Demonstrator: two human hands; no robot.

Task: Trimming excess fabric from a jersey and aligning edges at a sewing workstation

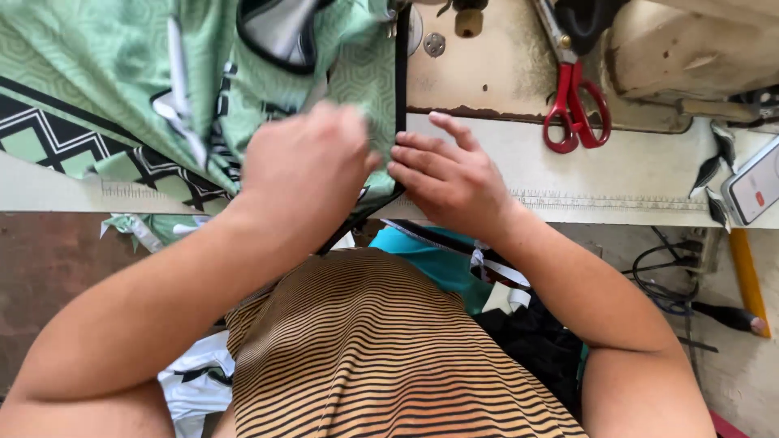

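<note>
fingers of the left hand pinch the green patterned jersey on the sewing table while the right hand lies flat on its black-trimmed edge; keeping that edge straight and taut seems key.

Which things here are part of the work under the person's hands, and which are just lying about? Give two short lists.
In use:
- green patterned fabric with its black edge trim
- left hand, gripping the fabric
- right hand, pressing at the trim
- sewing table

Lying about:
- red-handled scissors
- phone at the table's right end
- teal cloth below the table edge
</note>
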